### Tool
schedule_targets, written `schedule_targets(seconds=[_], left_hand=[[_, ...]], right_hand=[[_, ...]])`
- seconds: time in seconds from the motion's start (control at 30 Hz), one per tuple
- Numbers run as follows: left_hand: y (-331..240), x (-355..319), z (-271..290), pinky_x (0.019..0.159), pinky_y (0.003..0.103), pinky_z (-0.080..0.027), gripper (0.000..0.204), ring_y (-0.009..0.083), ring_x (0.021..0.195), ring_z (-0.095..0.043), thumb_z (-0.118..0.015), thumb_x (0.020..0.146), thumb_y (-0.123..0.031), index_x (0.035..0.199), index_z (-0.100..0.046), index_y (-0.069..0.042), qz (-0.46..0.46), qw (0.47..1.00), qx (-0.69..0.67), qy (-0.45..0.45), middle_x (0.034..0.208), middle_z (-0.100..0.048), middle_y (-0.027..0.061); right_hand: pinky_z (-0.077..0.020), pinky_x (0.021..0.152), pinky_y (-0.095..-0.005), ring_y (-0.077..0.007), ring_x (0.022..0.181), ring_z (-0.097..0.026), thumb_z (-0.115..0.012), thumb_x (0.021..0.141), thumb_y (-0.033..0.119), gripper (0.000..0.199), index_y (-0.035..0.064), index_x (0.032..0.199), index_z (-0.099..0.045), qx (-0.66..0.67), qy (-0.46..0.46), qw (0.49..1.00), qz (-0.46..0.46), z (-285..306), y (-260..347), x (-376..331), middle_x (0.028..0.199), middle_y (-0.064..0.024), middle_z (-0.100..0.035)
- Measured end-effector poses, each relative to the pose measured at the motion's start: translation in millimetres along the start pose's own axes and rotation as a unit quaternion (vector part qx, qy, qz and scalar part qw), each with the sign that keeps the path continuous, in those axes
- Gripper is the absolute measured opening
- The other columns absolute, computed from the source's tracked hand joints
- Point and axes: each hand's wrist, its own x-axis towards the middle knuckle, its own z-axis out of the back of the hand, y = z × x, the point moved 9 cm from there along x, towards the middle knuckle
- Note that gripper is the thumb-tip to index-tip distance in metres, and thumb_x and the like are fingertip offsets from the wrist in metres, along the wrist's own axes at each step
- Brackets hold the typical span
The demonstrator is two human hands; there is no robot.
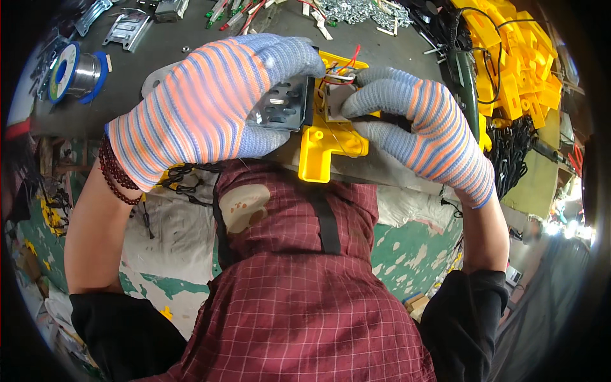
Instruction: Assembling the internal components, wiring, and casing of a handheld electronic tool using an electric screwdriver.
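My left hand (210, 102), in a striped knit glove, is closed around a shiny slotted metal plate (277, 107), thumb below and fingers above. The plate stands on its side against the left of a yellow plastic housing (316, 156). At the housing's right, the gloved fingers of my right hand (414, 118) pinch near a small greyish square part (337, 102) inside it. Thin red, white and blue wires (347, 67) come out at the housing's far end. My right fingertips partly cover the part and the wires.
A solder wire spool (79, 73) stands at the left, with metal brackets (127, 30) beyond it. Small metal hardware (363, 11) and wired pieces (238, 13) lie at the far edge. Yellow plastic parts (515, 63) are heaped at the right, above black cords (512, 156).
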Motion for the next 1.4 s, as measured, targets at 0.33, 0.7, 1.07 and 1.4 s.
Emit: schedule_targets(seconds=[0.33,0.7,1.07,1.4], left_hand=[[0.3,5.2,5.9,0.100,0.042,-0.050,0.065,0.0384,0.121,-0.058,-0.084,0.063,-0.016,0.122,-0.060,-0.009,-0.005,1.000,0.004,0.000,0.132,-0.060,0.0173],[12.3,7.1,8.1,0.101,0.043,-0.049,0.067,0.0398,0.122,-0.058,-0.085,0.062,-0.019,0.123,-0.060,-0.008,0.037,0.996,-0.074,0.027,0.134,-0.059,0.0186],[-43.9,0.8,-0.4,0.103,0.052,-0.046,0.044,0.0282,0.109,-0.059,-0.076,0.064,-0.018,0.107,-0.069,-0.011,-0.106,0.983,0.117,-0.091,0.115,-0.064,0.0073],[-42.2,10.8,-3.8,0.107,0.060,-0.041,0.029,0.0247,0.105,-0.060,-0.069,0.070,-0.015,0.098,-0.073,-0.018,-0.078,0.976,0.170,-0.116,0.107,-0.068,0.0001]], right_hand=[[-0.0550,0.077,-0.0335,-0.0284,0.088,-0.069,-0.073,0.079,0.007,0.021,0.0087,0.100,-0.075,0.029,0.010,0.993,-0.111,-1.6,-6.5,-0.6,0.105,-0.0131,-0.069],[-0.0484,0.094,-0.0457,-0.0342,0.108,-0.061,-0.072,0.066,0.015,0.046,0.0079,0.112,-0.067,-0.163,-0.053,0.984,0.048,-3.7,21.2,-18.0,0.119,-0.0095,-0.065],[-0.0532,0.089,-0.0446,-0.0257,0.095,-0.068,-0.068,0.073,0.018,0.033,0.0098,0.104,-0.065,-0.185,-0.157,0.964,0.108,-10.0,12.8,-22.0,0.112,-0.0105,-0.070],[-0.0486,0.097,-0.0497,-0.0272,0.102,-0.066,-0.070,0.074,0.020,0.026,0.0159,0.097,-0.060,-0.164,-0.168,0.967,0.099,-13.2,7.4,-31.0,0.114,-0.0098,-0.070]])
